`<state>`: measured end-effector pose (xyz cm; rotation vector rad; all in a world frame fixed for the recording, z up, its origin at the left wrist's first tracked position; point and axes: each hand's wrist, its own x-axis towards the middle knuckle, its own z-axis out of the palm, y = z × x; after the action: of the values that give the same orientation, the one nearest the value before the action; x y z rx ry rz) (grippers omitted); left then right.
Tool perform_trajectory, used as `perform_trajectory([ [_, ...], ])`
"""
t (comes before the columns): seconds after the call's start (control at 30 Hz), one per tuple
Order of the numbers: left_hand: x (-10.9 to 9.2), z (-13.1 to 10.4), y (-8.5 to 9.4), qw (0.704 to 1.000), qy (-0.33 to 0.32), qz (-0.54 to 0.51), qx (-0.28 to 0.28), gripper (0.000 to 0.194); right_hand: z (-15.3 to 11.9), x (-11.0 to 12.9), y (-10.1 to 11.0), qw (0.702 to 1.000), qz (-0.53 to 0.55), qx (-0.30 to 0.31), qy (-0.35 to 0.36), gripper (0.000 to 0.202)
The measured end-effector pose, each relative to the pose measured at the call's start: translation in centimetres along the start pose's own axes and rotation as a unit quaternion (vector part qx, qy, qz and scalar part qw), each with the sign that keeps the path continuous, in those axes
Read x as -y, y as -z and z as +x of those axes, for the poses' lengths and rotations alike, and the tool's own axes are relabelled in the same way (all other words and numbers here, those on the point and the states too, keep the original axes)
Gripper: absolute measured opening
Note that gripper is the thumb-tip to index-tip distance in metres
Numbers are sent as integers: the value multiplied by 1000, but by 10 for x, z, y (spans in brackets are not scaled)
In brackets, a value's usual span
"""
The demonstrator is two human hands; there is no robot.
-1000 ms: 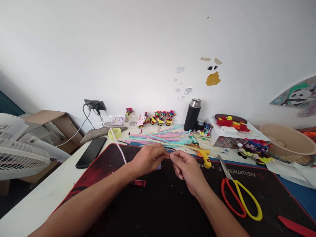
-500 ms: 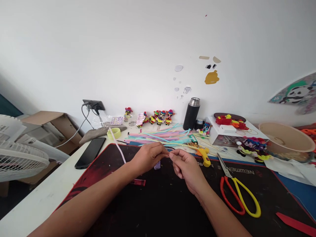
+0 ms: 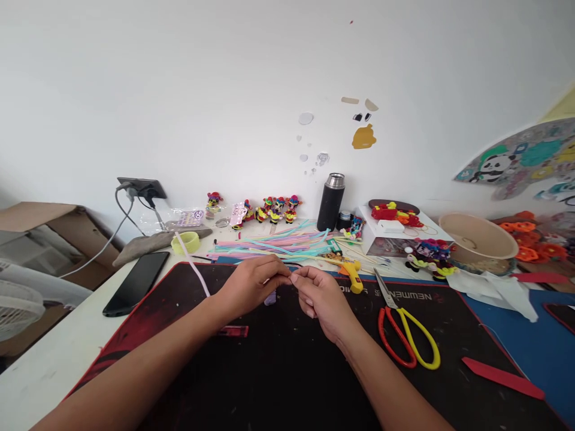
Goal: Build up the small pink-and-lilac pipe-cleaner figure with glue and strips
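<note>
1. Step in hand, as I read it: close fingertip work. The left hand (image 3: 251, 281) and right hand (image 3: 321, 299) meet tip to tip around mid-frame, over the black desk mat with a red edge (image 3: 291, 371).
2. Fingers: thumb and forefinger are together in a pinch on both hands. Can't tell what's clamped between them — the fingertips hide it.
3. Next move, imo, calls for a light, steady pinch and small finger shifts, nothing forceful. The metal scissors with one red and one yellow handle (image 3: 392, 306) lie right of centre, unheld.
4. Nearest thing: a slim, pale lilac, flexible-looking strip (image 3: 192, 263), left of centre. Its lower end disappears behind the left wrist, so no idea whether that hand holds it.
5. Looks: the strip is evenly thin and gently bowed — no sharp kinks where it shows. A small purple piece (image 3: 270, 298) peeks out just under the left fingers, partly hidden; can't say if the two connect.
</note>
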<state>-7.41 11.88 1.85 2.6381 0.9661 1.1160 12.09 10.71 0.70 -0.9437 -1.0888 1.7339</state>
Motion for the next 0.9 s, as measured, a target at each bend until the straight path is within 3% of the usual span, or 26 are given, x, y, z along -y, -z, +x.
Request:
perform_trajectory([
  [0.9, 0, 4, 4, 998, 38, -50, -27, 13, 0, 0, 1, 1000, 10, 7, 16, 38],
])
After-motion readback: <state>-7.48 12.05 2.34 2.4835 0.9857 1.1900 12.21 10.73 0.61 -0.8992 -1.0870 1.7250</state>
